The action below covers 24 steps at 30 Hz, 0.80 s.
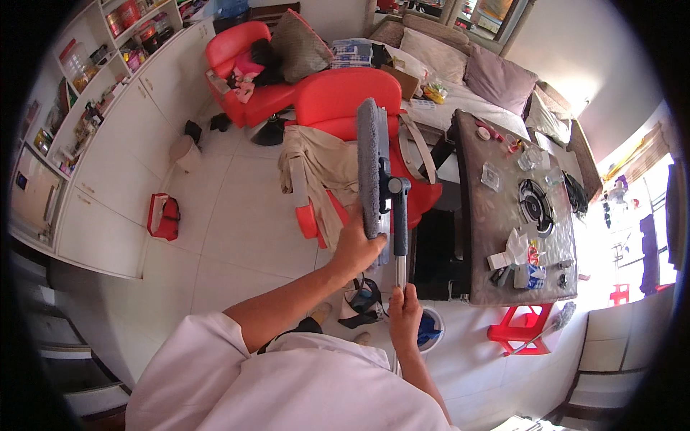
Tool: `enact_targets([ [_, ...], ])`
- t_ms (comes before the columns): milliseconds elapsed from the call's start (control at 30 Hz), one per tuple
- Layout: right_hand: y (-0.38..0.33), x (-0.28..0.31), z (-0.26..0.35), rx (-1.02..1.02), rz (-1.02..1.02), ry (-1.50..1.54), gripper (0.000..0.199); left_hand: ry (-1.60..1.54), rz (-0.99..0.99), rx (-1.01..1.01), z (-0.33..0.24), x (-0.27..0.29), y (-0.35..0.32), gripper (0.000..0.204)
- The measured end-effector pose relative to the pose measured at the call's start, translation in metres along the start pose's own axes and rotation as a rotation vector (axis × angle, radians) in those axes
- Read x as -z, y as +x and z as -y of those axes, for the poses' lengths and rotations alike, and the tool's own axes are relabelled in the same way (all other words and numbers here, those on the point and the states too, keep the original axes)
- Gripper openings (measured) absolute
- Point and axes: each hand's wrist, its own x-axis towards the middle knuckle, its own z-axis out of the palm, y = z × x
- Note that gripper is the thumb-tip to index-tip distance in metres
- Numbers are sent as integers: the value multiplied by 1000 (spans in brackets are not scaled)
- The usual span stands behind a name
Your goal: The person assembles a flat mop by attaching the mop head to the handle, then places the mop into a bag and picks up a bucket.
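Observation:
I hold a flat mop upright in front of me. Its grey pad is turned on edge and points up. My left hand grips the lower end of the pad. My right hand is closed round the metal handle just below the blue joint. Behind the mop stands a red chair with a beige garment draped over it.
A brown table with an ashtray, tissues and small items stands to the right. A red stool sits beside it. A second red chair, white cabinets, a red bag and a sofa ring the white tiled floor.

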Motion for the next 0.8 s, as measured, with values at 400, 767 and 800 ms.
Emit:
enact_targets([
  [400,10,27,37,-399,274,516,28,196,-62,-21,-13,-9,8,69],
  [767,41,64,71,-518,411,354,34,77,3,115,7,-11,42,47],
  [800,43,64,74,-547,423,356,34,48,13,130,8,-11,44,45],
])
